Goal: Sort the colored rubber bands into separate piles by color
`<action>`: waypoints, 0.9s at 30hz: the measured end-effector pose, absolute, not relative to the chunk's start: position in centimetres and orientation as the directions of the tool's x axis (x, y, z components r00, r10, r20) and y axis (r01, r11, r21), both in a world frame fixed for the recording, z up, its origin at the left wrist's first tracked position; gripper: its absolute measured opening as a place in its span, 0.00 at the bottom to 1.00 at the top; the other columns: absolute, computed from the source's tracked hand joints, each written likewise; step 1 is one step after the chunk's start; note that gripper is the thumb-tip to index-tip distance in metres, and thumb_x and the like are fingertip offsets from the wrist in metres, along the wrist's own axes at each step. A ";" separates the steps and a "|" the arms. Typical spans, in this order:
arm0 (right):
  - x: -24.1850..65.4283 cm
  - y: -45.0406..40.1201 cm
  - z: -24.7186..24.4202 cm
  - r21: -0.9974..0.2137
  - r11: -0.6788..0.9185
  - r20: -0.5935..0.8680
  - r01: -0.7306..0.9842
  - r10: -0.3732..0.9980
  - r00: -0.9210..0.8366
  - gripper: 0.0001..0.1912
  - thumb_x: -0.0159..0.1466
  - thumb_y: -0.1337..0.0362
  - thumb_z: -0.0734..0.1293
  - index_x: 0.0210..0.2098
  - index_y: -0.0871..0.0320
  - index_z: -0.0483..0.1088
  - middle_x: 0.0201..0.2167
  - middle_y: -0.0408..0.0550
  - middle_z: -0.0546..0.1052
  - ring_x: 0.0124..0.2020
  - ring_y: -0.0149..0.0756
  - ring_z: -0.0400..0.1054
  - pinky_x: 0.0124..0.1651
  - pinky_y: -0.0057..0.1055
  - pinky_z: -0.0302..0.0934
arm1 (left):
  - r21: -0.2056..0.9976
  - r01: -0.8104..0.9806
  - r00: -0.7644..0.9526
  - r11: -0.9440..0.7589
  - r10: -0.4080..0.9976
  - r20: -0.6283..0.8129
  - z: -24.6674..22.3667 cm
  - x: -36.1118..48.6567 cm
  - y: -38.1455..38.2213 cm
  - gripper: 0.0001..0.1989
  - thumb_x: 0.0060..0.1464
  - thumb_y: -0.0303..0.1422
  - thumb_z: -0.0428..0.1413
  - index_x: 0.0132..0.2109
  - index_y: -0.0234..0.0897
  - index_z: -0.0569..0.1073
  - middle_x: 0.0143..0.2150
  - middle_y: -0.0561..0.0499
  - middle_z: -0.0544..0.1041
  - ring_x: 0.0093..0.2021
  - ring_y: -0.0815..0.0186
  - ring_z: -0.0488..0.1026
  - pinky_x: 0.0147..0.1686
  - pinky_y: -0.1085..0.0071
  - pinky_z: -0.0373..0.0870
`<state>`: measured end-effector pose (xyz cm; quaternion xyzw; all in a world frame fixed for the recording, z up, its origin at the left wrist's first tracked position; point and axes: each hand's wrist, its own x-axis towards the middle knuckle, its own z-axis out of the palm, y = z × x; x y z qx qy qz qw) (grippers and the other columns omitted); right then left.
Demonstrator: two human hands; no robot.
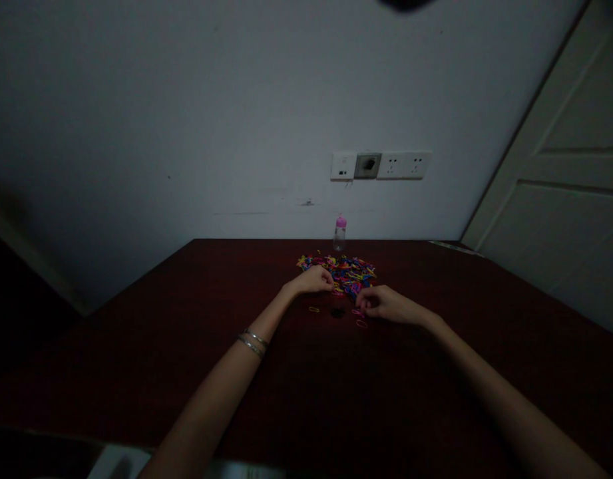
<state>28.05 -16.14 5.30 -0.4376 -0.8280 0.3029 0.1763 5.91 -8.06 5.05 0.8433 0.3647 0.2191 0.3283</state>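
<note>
A loose pile of small colourful rubber bands [353, 269] lies on the dark red table, in yellow, pink, blue, orange and other colours. My left hand [313, 279] is at the near left edge of this pile, its fingers curled inward. Whatever those fingers may hold is hidden. At the pile's near right side, my right hand [386, 304] has its fingers bent together, close to a pink rubber band [357, 312]. I cannot make out what is between them. Nearer to me lie another pink band [361, 324], a yellow band [313, 309] and a small black cluster [337, 312].
Behind the pile stands a small clear bottle with a pink top [340, 233]. The table [266, 412] meets a pale wall with sockets and switches [401, 165]. A white panelled door [560, 173] is on the right. The light is dim.
</note>
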 end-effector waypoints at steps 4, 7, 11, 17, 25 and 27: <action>28.3 -16.0 5.5 -0.649 0.439 0.054 0.621 0.842 -0.537 0.07 0.52 0.66 0.62 0.31 0.59 0.70 0.26 0.45 0.73 0.26 0.31 0.64 0.30 0.27 0.58 | 0.614 0.536 0.694 -0.580 0.717 0.071 5.2 6.7 -8.8 0.07 0.41 0.29 0.56 0.28 0.31 0.77 0.20 0.53 0.70 0.21 0.73 0.62 0.24 0.76 0.56; 29.1 -15.6 5.5 -0.643 0.451 0.127 0.619 0.859 -0.495 0.08 0.54 0.64 0.61 0.32 0.60 0.70 0.27 0.45 0.72 0.27 0.31 0.63 0.31 0.28 0.58 | 0.552 0.571 0.713 -0.607 0.700 0.032 4.9 6.9 -8.7 0.08 0.43 0.31 0.57 0.30 0.31 0.77 0.22 0.53 0.71 0.23 0.73 0.62 0.25 0.76 0.56; 30.6 -14.8 5.1 -0.646 0.432 0.195 0.630 0.891 -0.411 0.09 0.55 0.64 0.61 0.32 0.60 0.70 0.26 0.45 0.71 0.28 0.32 0.63 0.32 0.29 0.59 | 0.518 0.593 0.712 -0.616 0.702 0.021 4.5 7.2 -8.5 0.08 0.44 0.31 0.57 0.31 0.31 0.76 0.24 0.53 0.72 0.24 0.73 0.63 0.26 0.77 0.57; 32.2 -13.7 3.9 -0.656 0.420 0.230 0.627 0.902 -0.365 0.08 0.54 0.65 0.61 0.30 0.60 0.70 0.26 0.45 0.71 0.28 0.32 0.64 0.33 0.29 0.59 | 0.488 0.592 0.716 -0.641 0.696 0.045 4.0 7.5 -8.5 0.06 0.45 0.30 0.56 0.31 0.31 0.76 0.25 0.53 0.72 0.25 0.73 0.64 0.27 0.77 0.58; 32.6 -13.5 3.3 -0.690 0.383 0.250 0.615 0.922 -0.294 0.10 0.54 0.63 0.61 0.31 0.60 0.71 0.25 0.44 0.71 0.27 0.31 0.63 0.31 0.28 0.58 | 0.458 0.603 0.706 -0.654 0.704 0.077 3.8 7.5 -8.5 0.07 0.45 0.27 0.53 0.30 0.31 0.76 0.24 0.53 0.72 0.25 0.73 0.64 0.27 0.78 0.57; 32.7 -13.4 3.3 -0.685 0.379 0.250 0.622 0.924 -0.288 0.10 0.54 0.63 0.61 0.32 0.60 0.71 0.26 0.44 0.71 0.27 0.31 0.64 0.31 0.28 0.58 | 0.461 0.594 0.708 -0.660 0.700 0.090 3.8 7.5 -8.5 0.08 0.44 0.26 0.52 0.29 0.30 0.76 0.24 0.53 0.72 0.25 0.73 0.64 0.27 0.78 0.57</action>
